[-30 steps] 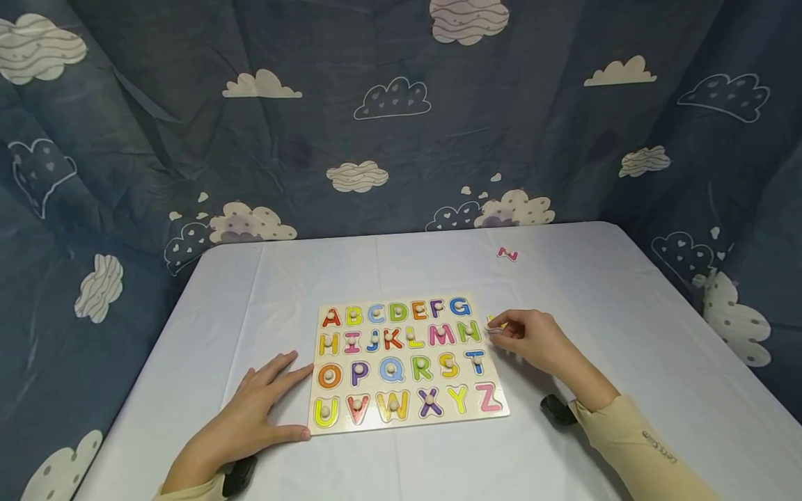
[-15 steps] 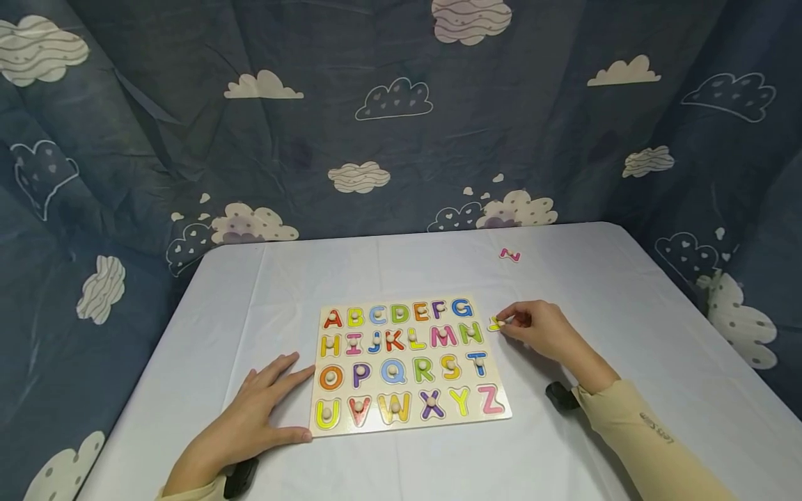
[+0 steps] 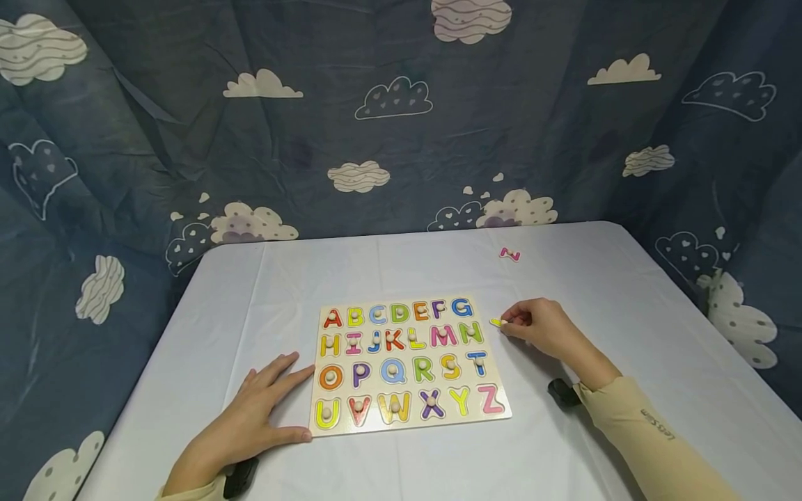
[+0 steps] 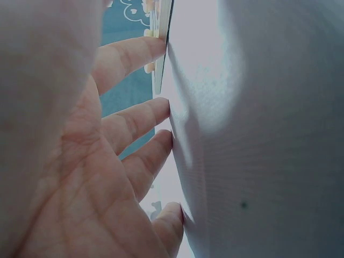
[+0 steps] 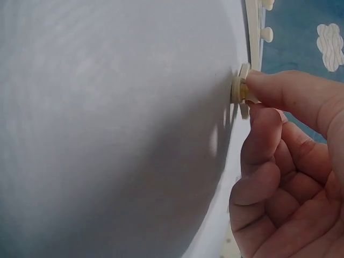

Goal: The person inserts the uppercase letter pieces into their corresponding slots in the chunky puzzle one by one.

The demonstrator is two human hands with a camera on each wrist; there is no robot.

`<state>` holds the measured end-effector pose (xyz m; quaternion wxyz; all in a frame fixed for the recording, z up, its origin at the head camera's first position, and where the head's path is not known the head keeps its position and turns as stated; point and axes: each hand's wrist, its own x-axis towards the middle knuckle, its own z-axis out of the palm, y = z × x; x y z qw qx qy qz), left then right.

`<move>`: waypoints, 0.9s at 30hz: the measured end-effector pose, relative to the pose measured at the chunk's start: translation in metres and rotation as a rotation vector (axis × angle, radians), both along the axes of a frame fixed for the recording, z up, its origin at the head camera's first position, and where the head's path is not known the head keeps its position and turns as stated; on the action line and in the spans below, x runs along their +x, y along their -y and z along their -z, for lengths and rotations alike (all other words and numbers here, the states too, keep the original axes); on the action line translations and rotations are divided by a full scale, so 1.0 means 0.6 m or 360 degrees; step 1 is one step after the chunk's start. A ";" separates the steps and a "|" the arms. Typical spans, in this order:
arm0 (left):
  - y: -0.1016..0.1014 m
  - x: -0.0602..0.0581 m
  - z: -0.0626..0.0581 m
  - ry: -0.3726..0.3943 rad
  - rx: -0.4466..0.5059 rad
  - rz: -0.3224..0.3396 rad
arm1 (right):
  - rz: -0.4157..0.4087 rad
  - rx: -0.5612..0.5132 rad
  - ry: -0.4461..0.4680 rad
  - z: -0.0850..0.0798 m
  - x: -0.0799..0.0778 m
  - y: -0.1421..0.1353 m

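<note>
A wooden alphabet puzzle board (image 3: 410, 387) lies on the white-covered table, with knobbed letters in most of its slots. The yellow Y slot (image 3: 459, 400) and pink Z slot (image 3: 491, 399) show no knobs. Just off the board's right edge, my right hand (image 3: 541, 327) pinches a small yellow letter piece (image 3: 496, 322) by its knob between thumb and finger. In the right wrist view this letter piece (image 5: 236, 90) is seen edge-on, close to the cloth. My left hand (image 3: 253, 410) lies spread, thumb and index fingertip touching the board's left edge.
A pink Z piece (image 3: 510, 255) lies on the table (image 3: 376, 268) toward its far right edge. Dark cloud-print fabric (image 3: 401, 160) hangs behind and at both sides of the table. Black wrist devices (image 3: 562, 394) sit at both cuffs.
My right hand has shifted slightly right and away from me with the yellow piece, which now appears thinner, as if tilted. My left hand stays at the board's edge.
</note>
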<state>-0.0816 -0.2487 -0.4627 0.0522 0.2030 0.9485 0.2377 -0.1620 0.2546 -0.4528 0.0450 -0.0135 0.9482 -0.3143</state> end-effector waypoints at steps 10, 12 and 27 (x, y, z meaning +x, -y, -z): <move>0.001 0.000 0.001 0.0008 0.0007 0.0004 | -0.0001 0.0000 0.0011 0.000 0.000 -0.006; 0.001 0.000 0.001 0.0011 0.0008 0.0004 | -0.0006 -0.0004 0.0004 0.001 0.001 -0.007; 0.001 -0.002 0.002 0.0016 -0.0002 0.0000 | 0.0024 -0.0155 -0.0005 -0.008 0.060 0.012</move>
